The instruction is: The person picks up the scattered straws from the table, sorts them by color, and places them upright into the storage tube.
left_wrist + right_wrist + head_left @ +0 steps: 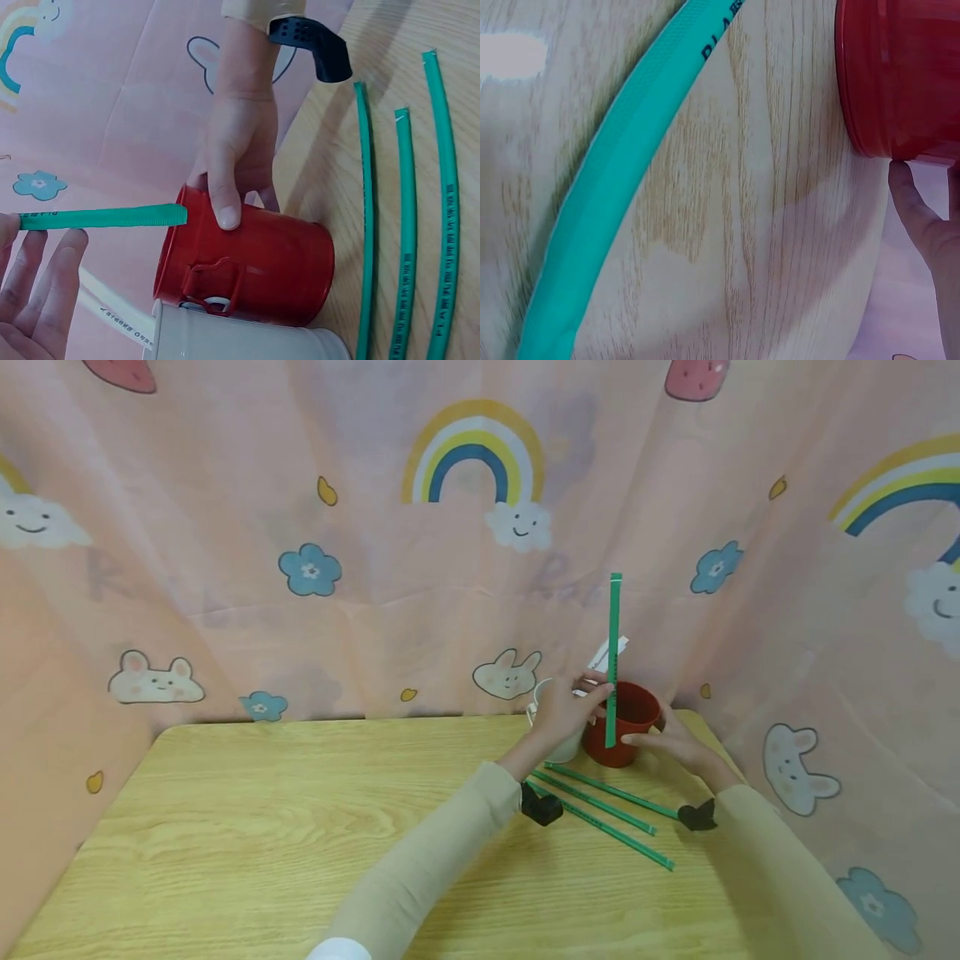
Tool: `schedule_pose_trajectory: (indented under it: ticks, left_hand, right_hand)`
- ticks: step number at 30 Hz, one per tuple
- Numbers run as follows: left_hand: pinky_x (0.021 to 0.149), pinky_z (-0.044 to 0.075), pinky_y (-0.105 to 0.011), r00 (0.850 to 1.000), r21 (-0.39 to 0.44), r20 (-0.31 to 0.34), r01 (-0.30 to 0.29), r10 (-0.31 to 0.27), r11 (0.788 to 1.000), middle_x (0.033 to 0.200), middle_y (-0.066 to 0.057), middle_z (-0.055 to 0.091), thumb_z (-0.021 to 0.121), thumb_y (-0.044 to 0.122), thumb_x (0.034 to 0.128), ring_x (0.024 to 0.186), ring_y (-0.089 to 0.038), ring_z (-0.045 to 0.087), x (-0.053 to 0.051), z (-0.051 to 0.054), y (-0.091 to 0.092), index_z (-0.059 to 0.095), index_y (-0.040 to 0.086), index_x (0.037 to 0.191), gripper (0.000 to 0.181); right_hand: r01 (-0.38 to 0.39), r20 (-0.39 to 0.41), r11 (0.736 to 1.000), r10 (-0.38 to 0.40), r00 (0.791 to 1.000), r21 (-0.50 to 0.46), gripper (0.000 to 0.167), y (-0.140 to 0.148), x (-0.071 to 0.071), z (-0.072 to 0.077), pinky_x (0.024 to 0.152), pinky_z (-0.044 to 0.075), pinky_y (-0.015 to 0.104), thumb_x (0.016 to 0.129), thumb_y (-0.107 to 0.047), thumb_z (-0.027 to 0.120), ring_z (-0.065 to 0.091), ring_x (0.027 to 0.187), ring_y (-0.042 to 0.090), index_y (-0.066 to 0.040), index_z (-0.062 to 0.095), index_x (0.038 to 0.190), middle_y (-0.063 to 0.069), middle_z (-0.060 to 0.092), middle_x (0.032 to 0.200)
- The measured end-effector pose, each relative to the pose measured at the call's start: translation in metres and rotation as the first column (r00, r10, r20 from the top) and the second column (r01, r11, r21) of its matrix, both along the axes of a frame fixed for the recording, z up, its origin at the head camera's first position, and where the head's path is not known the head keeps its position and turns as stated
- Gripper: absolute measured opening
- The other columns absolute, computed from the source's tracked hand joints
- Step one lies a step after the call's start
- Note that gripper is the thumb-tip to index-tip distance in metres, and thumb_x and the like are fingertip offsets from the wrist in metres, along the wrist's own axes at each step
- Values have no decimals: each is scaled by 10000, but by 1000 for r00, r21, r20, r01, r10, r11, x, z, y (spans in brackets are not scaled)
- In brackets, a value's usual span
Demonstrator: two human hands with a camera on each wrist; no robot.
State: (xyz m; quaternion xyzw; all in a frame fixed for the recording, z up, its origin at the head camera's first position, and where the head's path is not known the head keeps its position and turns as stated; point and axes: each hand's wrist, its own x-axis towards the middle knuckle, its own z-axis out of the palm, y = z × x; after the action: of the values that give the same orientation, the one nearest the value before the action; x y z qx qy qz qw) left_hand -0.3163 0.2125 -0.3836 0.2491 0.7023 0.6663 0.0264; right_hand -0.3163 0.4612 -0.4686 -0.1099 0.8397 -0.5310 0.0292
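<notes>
1. On 3 loose green strips [407, 225]: blk print, "PLA" legible in R-wrist view; Chinese characters too, blurred.
2. On white strip [609, 650], at mouth of white cup [564, 748]: blk print, too sm. to read.
3. In L hand [566, 706]: held green strip [615, 627], pinched btwn thumb & fingers below midpoint, pointing to 12 o'clock; approx. 3 o'clock from ctr of head view. Lower end in front of red pot [281, 255]; can't tell if touching.
4. With R hand [671, 739]: gripping red pot by wall, 4 o'clock from ctr.
5. From red pot: white cup just beside at 9 o'clock; loose green strips at 6, flat on wood table [300, 827].
</notes>
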Motion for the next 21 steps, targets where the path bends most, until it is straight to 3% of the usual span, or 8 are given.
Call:
schedule_pose_trajectory:
  ticks: [5,9,15,21]
  left_hand:
    - [582,585,-386,999,45,11,-38,37,998,939,-168,702,617,168,942,722,-389,691,-8,1,5,656,45,1098,202]
    - [669,581,-487,998,84,7,-61,60,995,943,-193,691,613,138,941,761,-413,690,-15,0,10,648,16,1087,193]
    - [628,584,-453,994,138,-3,-104,105,985,908,-201,686,612,127,941,727,-406,684,-20,0,17,648,9,1055,168]
    - [671,582,-484,993,137,8,-117,117,984,938,-191,692,609,133,943,763,-376,696,-20,0,22,647,10,1058,173]
  right_hand:
    - [7,-8,1000,-7,1000,13,799,-1,1,1,1092,248,651,887,-123,669,263,1365,358,-99,173,1513,181,319,1482]
    - [14,-7,1000,-14,1000,12,792,-2,1,2,1091,258,637,886,-126,672,266,1372,365,-94,184,1509,169,335,1473]
    - [23,3,1000,-23,1000,15,801,-3,1,1,1086,292,589,880,-147,683,289,1361,324,-114,186,1508,133,345,1469]
    - [19,8,1000,-19,1000,13,812,-1,1,2,1095,266,623,882,-141,677,252,1386,373,-101,167,1513,181,302,1500]
